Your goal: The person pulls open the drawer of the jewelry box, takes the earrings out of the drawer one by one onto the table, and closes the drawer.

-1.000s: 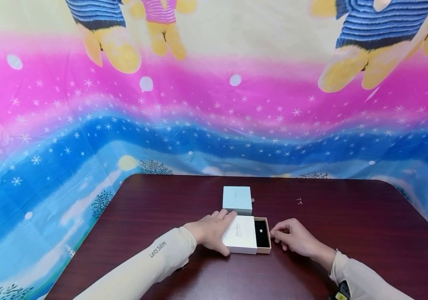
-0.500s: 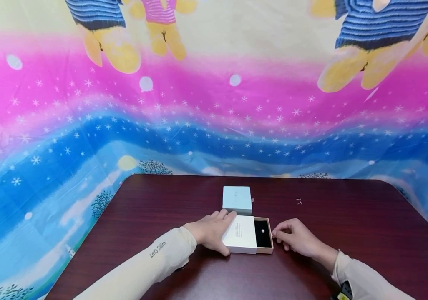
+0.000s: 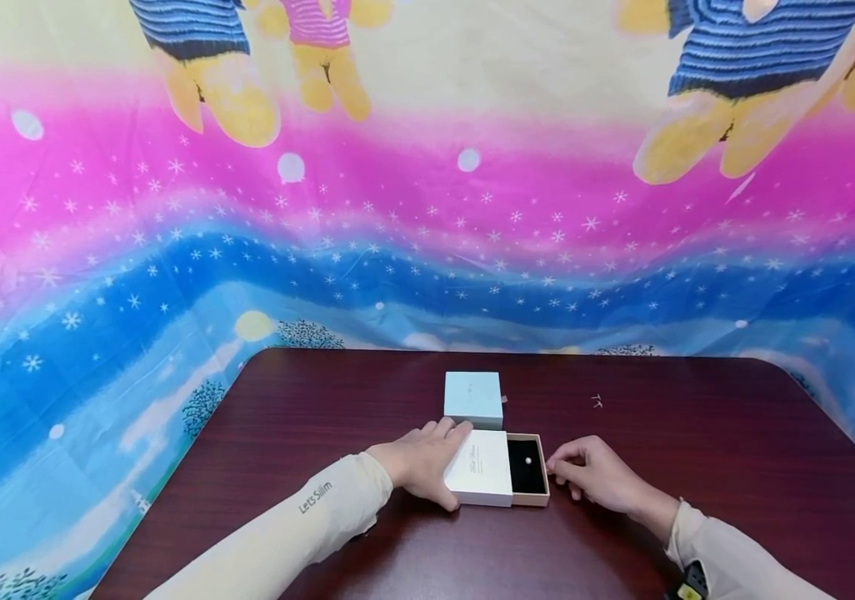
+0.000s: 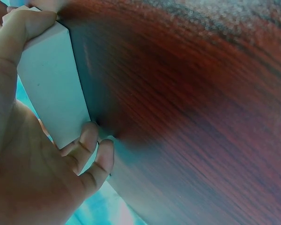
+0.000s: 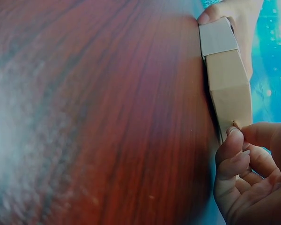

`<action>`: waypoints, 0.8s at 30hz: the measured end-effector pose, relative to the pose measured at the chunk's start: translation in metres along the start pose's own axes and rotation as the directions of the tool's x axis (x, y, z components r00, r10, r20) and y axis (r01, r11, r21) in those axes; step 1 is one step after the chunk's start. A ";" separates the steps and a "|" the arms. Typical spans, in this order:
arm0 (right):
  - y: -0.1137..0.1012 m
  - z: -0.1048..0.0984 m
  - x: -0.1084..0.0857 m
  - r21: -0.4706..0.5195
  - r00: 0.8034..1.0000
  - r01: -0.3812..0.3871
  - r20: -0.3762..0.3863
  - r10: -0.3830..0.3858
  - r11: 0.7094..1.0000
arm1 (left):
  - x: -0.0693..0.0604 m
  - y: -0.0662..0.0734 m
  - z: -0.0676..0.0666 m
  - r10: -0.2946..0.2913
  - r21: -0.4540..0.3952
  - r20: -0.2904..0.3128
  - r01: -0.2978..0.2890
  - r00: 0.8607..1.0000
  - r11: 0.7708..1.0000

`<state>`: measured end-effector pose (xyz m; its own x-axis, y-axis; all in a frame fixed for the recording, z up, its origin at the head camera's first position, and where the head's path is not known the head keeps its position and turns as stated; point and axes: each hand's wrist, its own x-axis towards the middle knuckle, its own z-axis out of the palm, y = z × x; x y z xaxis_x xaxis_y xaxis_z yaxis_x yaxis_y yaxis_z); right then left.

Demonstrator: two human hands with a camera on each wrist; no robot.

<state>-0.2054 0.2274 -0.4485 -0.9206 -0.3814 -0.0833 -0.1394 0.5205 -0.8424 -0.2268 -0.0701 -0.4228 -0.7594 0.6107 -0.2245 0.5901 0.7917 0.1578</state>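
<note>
The tan drawer (image 3: 531,500) juts from the right-hand side of its white cover (image 3: 483,475), on the near half of the dark red-brown table (image 3: 322,392); compared with one second ago, it is out a little further, and more of the black lining (image 3: 523,482) shows. The small white bead (image 3: 528,461) on that lining has shifted to the right along with the drawer. At the drawer's outer end the right hand (image 3: 598,473) pinches a small tab (image 5: 237,124) between thumb and forefinger, the other fingers curled in, and it too has moved slightly to the right. The left hand (image 3: 420,462) grips the cover from its left end, thumb along the near side and fingers spread over the top and far side; hand and cover both stay where they were. Just behind the cover sits a pale blue box (image 3: 472,396) with a short tab on its right side, unmoved, and further right lie some tiny white pieces (image 3: 597,402), also unchanged. Cream sleeves (image 3: 345,504) cover both forearms, the left one lettered. Beyond the table hangs a pink and blue backdrop (image 3: 427,208) printed with snowflakes.
</note>
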 end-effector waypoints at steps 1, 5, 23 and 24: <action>0.000 0.000 0.000 -0.003 1.000 0.001 0.000 -0.001 1.000 | 0.000 0.000 0.000 0.000 0.001 0.000 0.000 1.000 1.000; 0.000 -0.001 0.000 -0.004 1.000 0.002 -0.001 -0.002 1.000 | 0.000 0.000 0.000 -0.002 0.000 0.000 0.002 1.000 1.000; 0.002 -0.005 -0.003 0.000 1.000 -0.020 0.008 0.020 1.000 | 0.001 -0.001 0.002 0.003 0.009 -0.012 -0.003 1.000 1.000; 0.002 -0.005 -0.003 0.001 1.000 -0.017 0.006 0.017 1.000 | 0.001 -0.001 0.002 0.002 0.009 -0.011 -0.002 1.000 1.000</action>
<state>-0.2047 0.2329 -0.4474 -0.9206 -0.3772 -0.1009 -0.1232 0.5260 -0.8415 -0.2277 -0.0698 -0.4255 -0.7610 0.6127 -0.2133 0.5943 0.7902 0.1494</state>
